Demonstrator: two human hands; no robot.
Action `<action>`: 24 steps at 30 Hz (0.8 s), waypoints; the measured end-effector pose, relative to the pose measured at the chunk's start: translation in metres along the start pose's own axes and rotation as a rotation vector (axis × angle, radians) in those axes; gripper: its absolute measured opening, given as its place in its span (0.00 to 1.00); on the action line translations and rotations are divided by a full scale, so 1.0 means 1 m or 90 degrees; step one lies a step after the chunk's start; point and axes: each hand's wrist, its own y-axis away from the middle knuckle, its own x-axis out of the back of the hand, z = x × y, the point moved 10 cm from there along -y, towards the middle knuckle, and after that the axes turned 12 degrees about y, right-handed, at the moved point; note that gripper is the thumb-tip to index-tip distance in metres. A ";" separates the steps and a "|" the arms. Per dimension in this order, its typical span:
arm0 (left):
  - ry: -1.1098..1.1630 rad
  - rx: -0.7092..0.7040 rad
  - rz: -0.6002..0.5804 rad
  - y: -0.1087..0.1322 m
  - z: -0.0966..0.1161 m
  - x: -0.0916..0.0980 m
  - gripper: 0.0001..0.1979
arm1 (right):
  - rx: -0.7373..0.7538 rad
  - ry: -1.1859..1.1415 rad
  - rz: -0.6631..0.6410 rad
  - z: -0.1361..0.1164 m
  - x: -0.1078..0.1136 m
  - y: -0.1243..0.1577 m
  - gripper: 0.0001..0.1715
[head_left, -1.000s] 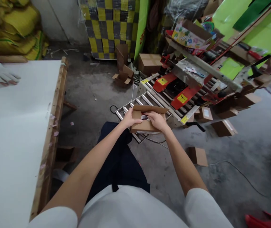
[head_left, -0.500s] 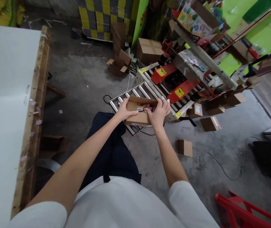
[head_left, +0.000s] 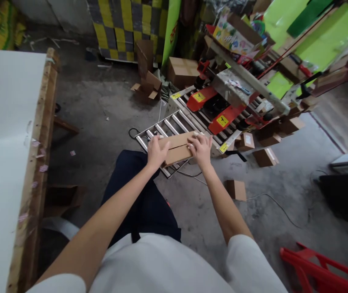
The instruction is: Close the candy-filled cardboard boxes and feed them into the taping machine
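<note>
A small brown cardboard box rests at the near end of a roller conveyor, its two top flaps folded down with a thin gap between them. My left hand grips the box's left end, thumb on top of the flap. At the other end, my right hand lies over the flaps with its fingers bent onto the cardboard. What the box holds is hidden under the flaps.
Beyond the rollers stands a carton sealing machine with red plates. Small cartons lie on the floor to the right, near a red plastic stool. A white-topped table with a wooden edge runs along the left.
The box stood open with small colourful packs showing inside; now its flaps are folded down over them. Both hands have shifted from the side walls onto the top.
</note>
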 end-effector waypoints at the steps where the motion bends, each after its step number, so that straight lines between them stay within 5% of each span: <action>1: -0.013 0.008 0.033 0.009 0.002 0.001 0.16 | -0.045 0.011 0.014 0.007 0.000 -0.005 0.18; 3: -0.030 0.038 0.072 0.026 0.003 0.001 0.17 | -0.130 -0.004 0.043 0.010 0.000 -0.004 0.23; 6: -0.048 0.074 0.063 0.038 0.002 -0.004 0.18 | -0.168 -0.066 0.028 -0.022 -0.010 0.021 0.29; 10: -0.050 0.079 0.031 0.035 -0.004 0.000 0.18 | -0.102 -0.100 -0.091 -0.095 -0.016 0.070 0.36; 13: -0.008 0.079 -0.008 0.027 -0.012 0.006 0.15 | -0.035 -0.093 -0.173 -0.121 -0.013 0.083 0.43; 20: 0.162 0.140 -0.091 0.010 -0.037 -0.028 0.23 | 0.009 -0.035 -0.155 -0.065 -0.019 0.021 0.35; 24: 0.240 0.311 -0.141 0.051 -0.080 -0.054 0.24 | -0.062 0.007 -0.148 -0.004 -0.034 -0.046 0.36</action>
